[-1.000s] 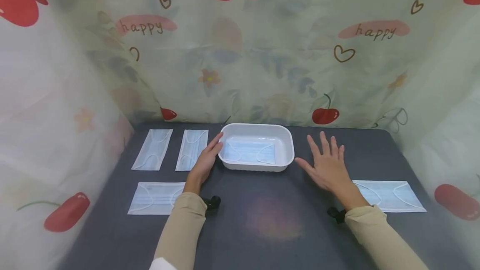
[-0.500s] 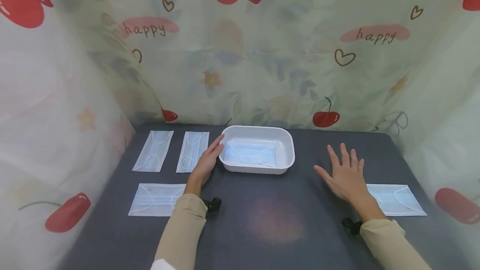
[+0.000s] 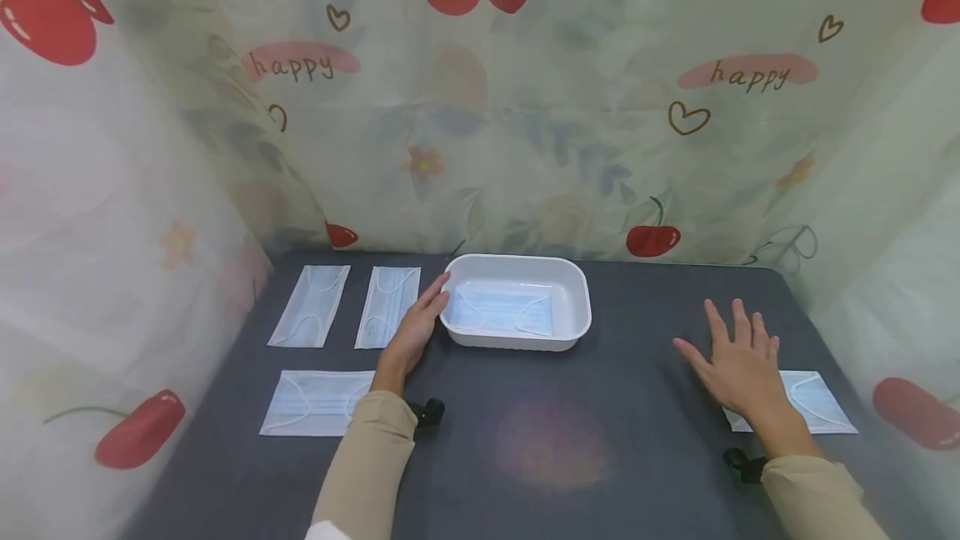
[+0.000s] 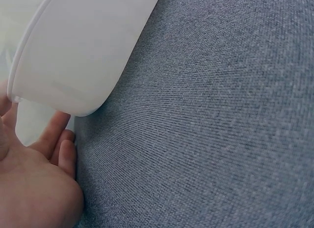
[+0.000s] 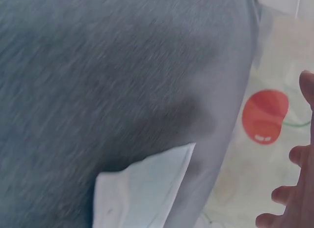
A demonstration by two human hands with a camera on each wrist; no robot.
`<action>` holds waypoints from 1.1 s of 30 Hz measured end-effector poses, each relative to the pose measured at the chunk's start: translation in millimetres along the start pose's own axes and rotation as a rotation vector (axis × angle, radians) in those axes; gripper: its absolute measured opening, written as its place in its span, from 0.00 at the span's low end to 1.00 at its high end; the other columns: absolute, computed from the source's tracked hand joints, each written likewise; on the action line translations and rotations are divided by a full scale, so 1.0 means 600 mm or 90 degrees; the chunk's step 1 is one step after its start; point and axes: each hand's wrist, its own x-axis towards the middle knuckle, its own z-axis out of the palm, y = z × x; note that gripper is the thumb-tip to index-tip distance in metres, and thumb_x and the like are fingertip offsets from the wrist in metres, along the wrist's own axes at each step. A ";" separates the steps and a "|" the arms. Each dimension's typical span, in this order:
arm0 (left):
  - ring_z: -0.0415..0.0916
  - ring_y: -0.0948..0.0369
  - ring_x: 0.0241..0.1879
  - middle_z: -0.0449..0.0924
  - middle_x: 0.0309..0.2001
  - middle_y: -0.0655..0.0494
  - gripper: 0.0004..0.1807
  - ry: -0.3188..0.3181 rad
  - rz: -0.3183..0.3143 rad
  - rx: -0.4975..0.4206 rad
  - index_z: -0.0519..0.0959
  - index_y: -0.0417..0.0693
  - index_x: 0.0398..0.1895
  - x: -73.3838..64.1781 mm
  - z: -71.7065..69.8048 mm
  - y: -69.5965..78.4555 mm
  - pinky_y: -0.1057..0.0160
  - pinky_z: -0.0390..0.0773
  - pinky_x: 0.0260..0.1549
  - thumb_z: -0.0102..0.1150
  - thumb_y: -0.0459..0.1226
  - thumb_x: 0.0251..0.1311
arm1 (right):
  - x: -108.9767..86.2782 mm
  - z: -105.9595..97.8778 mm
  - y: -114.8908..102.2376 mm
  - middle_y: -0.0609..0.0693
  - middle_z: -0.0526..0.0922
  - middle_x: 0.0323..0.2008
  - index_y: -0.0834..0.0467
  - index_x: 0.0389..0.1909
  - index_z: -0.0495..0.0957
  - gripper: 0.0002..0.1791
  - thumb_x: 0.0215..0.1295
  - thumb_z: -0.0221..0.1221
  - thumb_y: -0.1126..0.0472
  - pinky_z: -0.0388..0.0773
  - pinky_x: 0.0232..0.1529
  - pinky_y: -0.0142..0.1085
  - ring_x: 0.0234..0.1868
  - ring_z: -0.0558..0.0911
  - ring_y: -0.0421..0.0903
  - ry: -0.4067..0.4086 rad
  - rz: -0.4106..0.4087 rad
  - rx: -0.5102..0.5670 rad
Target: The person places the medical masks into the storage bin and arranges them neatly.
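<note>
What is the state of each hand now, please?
Left hand: open, touching the white tray.
Right hand: open, over a face mask.

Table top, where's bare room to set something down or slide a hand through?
Widest bare patch: the gray table in front of the white tray, between the two sleeves. Another lies between the tray and the right hand. The left side is crowded: three face masks and the left hand at the tray's end.

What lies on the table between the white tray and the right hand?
Nothing: in the head view, only bare grey tabletop stretches between the white tray and the right hand, which is over a face mask.
</note>
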 end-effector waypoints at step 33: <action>0.39 0.60 0.84 0.50 0.83 0.64 0.27 -0.012 0.009 0.007 0.60 0.72 0.79 0.004 -0.003 -0.002 0.50 0.39 0.83 0.42 0.52 0.80 | -0.051 0.008 0.170 0.84 0.52 0.70 0.66 0.80 0.40 0.56 0.70 0.56 0.35 0.54 0.61 0.78 0.65 0.57 0.84 0.009 0.124 0.035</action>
